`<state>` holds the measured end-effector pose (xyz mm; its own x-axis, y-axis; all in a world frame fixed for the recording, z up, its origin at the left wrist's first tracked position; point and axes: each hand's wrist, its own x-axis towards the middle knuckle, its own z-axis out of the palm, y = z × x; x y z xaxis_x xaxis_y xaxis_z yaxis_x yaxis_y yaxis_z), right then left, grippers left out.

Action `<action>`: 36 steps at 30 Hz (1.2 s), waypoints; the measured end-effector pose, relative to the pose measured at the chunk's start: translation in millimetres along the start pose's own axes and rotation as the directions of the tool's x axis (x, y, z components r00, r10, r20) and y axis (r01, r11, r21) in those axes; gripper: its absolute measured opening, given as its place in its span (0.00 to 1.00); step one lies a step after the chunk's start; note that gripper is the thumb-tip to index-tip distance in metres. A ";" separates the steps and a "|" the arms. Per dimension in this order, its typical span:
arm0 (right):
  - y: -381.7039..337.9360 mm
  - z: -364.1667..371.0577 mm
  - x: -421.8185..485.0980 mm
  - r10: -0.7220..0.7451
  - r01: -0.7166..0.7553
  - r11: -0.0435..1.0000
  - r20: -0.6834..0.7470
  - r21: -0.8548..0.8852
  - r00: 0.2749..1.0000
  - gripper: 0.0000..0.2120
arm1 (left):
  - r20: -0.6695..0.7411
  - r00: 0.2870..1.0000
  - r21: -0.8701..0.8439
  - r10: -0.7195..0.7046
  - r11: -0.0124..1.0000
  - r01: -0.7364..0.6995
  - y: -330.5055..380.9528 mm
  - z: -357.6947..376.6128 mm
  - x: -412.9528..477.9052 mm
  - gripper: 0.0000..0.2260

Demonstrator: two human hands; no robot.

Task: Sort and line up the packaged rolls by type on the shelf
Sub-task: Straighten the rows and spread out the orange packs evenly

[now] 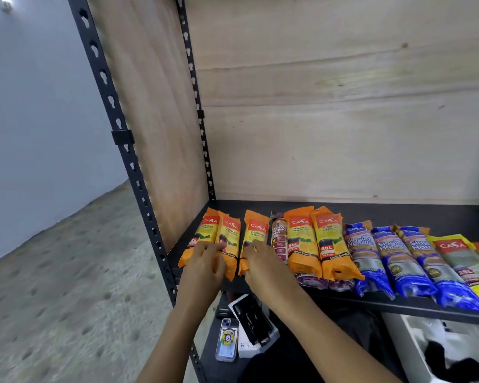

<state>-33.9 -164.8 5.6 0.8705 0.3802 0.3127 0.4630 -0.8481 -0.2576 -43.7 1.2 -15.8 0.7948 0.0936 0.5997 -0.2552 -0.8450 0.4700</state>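
Note:
Packaged rolls lie side by side on the black shelf [398, 214]. At the left lie three orange packs; my left hand [205, 261] grips the second orange pack [231, 233], next to the leftmost pack [205, 228]. My right hand [263, 261] holds the third orange pack [256, 229]. A brown draw-string pack [279, 233] lies just right of it, then two more orange packs [315, 239] resting on purple packs [311, 281]. Three blue Singlet Handle packs [393, 255] follow, then yellow-green packs [465, 258] at the far right.
The shelf's black slotted post [130, 158] stands at the left, with wood panels at the side and back. On the lower shelf lie a phone [227, 340], a white box with a black device [253, 322] and a white bin [426, 344]. Concrete floor lies to the left.

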 end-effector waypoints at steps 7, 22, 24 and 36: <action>-3.2 -4.9 -3.8 -0.026 0.028 0.998 0.035 -0.065 0.999 0.25 | 0.048 0.991 0.463 0.124 0.877 -0.132 -14.1 -2.4 11.8 0.11; -11.8 3.2 -1.7 -0.007 0.025 0.978 0.086 -0.208 0.996 0.30 | 0.421 0.899 0.129 -0.121 0.989 0.073 -48.9 6.4 36.4 0.27; -11.6 3.8 -1.2 0.003 0.012 0.980 0.074 -0.199 0.997 0.29 | 0.394 0.914 0.091 -0.093 0.994 0.062 -44.3 7.1 33.6 0.28; -4.3 2.2 -2.3 0.009 0.004 0.967 0.049 -0.255 0.999 0.28 | 0.304 0.951 0.022 -0.050 0.999 0.045 -30.1 11.1 25.2 0.21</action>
<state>-37.5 -161.2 3.9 0.8817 0.3903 0.2649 0.4083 -0.9127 -0.0142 -9.9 23.2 -22.0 0.9362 -0.0288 0.3503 -0.2067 -0.8512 0.4824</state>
